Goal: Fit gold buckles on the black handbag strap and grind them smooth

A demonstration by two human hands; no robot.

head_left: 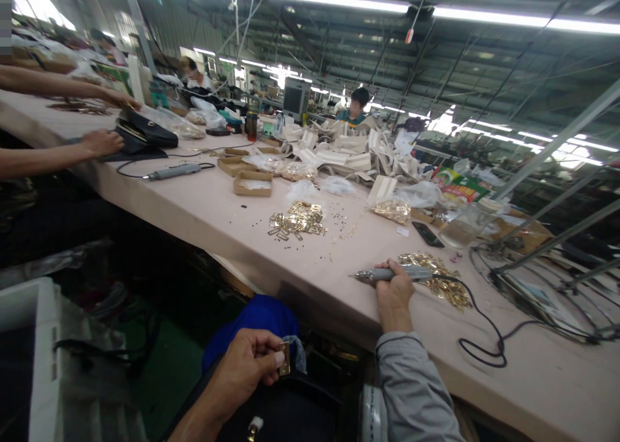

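My left hand (247,364), low over my lap, pinches a small gold metal plate (285,359) between thumb and fingers. Under it lies a black item (290,410), perhaps a bag, with a small gold fitting (252,429) showing near the bottom edge. My right hand (394,293) rests at the table's front edge, wrapped round a grey electric screwdriver (378,274) whose tip points left. The tool's black cord (484,313) trails off to the right. Beside that hand is a heap of gold metal pieces (448,287). Another pile of gold frame-shaped pieces (298,221) sits farther back.
At the left, a co-worker's hands (103,142) handle a black bag (145,132) near a second electric screwdriver (174,171). Small cardboard boxes (252,185), a phone (427,234), a clear jar (467,225) and piled pale strips (349,151) occupy the table. A white crate (43,351) stands lower left.
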